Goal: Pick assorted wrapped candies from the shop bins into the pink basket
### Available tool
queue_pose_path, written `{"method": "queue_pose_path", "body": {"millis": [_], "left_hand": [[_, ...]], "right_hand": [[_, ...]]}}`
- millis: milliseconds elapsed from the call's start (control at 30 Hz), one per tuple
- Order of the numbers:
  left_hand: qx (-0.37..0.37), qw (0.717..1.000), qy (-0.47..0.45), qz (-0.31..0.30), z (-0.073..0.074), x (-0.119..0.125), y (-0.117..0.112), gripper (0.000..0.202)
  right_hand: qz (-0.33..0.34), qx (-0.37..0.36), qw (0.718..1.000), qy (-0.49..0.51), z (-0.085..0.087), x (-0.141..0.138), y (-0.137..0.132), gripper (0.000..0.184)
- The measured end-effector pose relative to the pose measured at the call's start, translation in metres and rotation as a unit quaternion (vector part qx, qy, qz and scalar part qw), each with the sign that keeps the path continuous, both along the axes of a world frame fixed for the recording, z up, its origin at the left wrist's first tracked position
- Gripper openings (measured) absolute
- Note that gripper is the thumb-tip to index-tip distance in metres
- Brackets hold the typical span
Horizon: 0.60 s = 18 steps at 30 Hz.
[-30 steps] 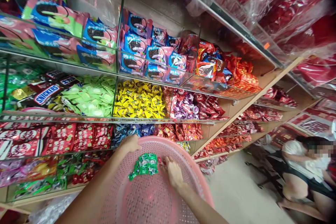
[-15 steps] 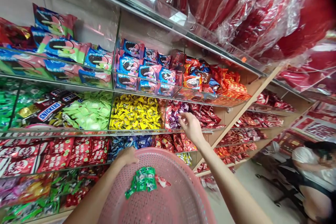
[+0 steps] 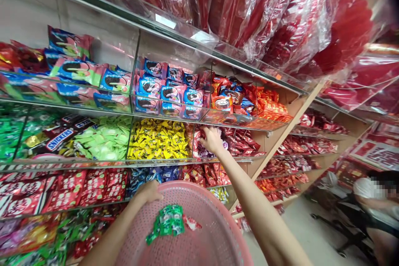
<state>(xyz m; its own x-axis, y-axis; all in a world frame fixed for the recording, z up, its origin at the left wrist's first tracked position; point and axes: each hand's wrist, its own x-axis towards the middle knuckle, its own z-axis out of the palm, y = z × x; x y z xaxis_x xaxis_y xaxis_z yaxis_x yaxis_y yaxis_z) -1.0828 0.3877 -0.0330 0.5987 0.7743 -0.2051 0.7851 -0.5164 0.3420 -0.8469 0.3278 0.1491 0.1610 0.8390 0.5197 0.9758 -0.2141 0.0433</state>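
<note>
With its fingers over the rim, my left hand (image 3: 151, 192) holds a pink perforated plastic basket (image 3: 222, 218). Inside the basket lie several green-wrapped candies (image 3: 170, 219) in a cluster and a red-and-white wrapped candy (image 3: 192, 222). My right hand (image 3: 213, 139) reaches into a shelf compartment of purple-wrapped candies (image 3: 204, 151). Its fingers are bent and slightly apart over the candies, with nothing visible in them. Yellow-wrapped candies (image 3: 158, 139) fill the compartment to its left, and dark red packets (image 3: 245, 141) lie to its right.
Clear shelf dividers and a shelf edge (image 3: 93, 164) border the compartments. Cookie packs (image 3: 170, 91) sit on the shelf above. Plastic-wrapped red goods (image 3: 237, 4) hang over the top. A wooden side panel (image 3: 280, 133) stands at right. Beyond it, a person (image 3: 378, 203) sits on a chair.
My right hand has moved slightly left and into the purple candy compartment. The view has shifted a little upward. My left hand still holds the basket, its contents unchanged.
</note>
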Motion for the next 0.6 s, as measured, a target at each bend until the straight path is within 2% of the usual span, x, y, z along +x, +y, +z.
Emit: {"method": "queue_pose_path", "body": {"millis": [133,233,333,467,600], "left_hand": [[0.004,1.0,0.007,-0.001,0.001,0.0,-0.002,0.032],[0.005,1.0,0.012,-0.006,0.002,0.0,-0.003,0.032],[0.003,1.0,0.01,-0.002,0.001,0.0,-0.002,0.033],[0.001,1.0,0.002,0.008,-0.001,0.0,-0.001,0.032],[-0.008,1.0,-0.001,0.007,0.0,0.001,0.001,0.032]], "right_hand": [[0.067,-0.026,0.995,-0.074,0.0,-0.008,-0.004,0.045],[0.088,-0.033,0.99,-0.104,0.001,-0.011,-0.004,0.038],[0.096,-0.016,0.991,-0.093,0.002,-0.008,-0.002,0.032],[0.12,0.053,0.991,-0.018,0.0,0.001,-0.009,0.03],[0.152,0.159,0.973,0.07,-0.008,-0.001,-0.041,0.03]]}}
